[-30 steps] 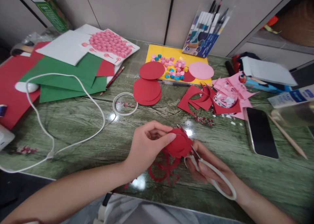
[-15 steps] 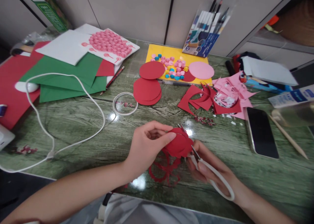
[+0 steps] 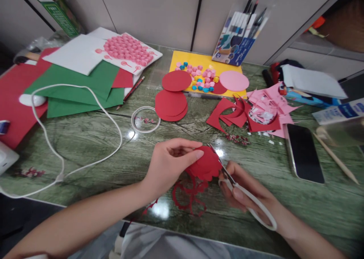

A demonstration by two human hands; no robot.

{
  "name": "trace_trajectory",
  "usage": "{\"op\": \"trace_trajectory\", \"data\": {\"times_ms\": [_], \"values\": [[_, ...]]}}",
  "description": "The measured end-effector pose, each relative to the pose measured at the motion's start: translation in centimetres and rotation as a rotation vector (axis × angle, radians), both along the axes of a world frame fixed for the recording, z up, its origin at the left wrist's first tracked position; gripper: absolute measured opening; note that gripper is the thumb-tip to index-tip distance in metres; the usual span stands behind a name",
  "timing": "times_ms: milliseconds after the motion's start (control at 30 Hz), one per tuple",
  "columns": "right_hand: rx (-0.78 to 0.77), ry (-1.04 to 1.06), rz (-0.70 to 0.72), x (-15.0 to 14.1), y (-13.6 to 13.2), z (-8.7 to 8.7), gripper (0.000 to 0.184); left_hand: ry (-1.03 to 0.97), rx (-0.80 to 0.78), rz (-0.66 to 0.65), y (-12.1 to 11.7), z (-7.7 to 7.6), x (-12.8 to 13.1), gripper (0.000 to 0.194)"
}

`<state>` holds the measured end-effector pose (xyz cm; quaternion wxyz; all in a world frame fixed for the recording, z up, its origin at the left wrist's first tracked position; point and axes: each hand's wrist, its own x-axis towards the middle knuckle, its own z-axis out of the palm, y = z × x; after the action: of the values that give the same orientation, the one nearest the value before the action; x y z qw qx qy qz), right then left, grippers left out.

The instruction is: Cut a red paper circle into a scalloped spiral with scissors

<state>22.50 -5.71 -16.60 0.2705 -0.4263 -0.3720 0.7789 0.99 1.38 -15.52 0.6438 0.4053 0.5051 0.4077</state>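
Between the thumb and fingers of my left hand (image 3: 173, 160) is a red paper circle (image 3: 206, 163) with a scalloped lower edge. My right hand (image 3: 244, 191) grips white-handled scissors (image 3: 256, 204), fingers in the loops. The blades lie along the right edge of the paper, pointing up and to the left; whether they are fully closed is hard to make out. Below the paper, thin curled red paper offcuts (image 3: 189, 198) rest on the table. Farther back lie smooth-edged red paper circles (image 3: 170, 104).
A roll of tape (image 3: 146, 119) sits left of centre. Red scraps (image 3: 227, 113) and pink scraps (image 3: 280, 103) lie behind my right hand, near a phone (image 3: 304, 153). A white cable (image 3: 119, 138) loops at left beside green sheets (image 3: 76, 81). Yellow paper (image 3: 176, 60) holds small pompom-like pieces.
The scissors have drawn slightly right and their blades have come closer together along the paper's edge. My left hand has turned the red paper a little.
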Motion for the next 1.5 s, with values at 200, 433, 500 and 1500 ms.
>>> {"op": "trace_trajectory", "data": {"times_ms": [200,433,500,1500], "values": [[-0.007,-0.068,0.073,0.6,0.8,1.2,0.037,0.044,0.031,-0.090,0.5,0.3,-0.5,0.012],[0.006,-0.083,0.094,0.8,1.1,1.6,0.035,0.132,0.069,-0.141,1.0,0.4,-0.8,0.014],[0.003,-0.082,0.101,1.0,1.1,1.6,0.035,0.149,0.094,-0.167,1.0,0.5,-1.0,0.015],[0.115,-0.428,0.404,3.4,1.2,1.9,0.042,0.245,0.162,-0.718,3.1,1.7,-2.9,0.014]]}}
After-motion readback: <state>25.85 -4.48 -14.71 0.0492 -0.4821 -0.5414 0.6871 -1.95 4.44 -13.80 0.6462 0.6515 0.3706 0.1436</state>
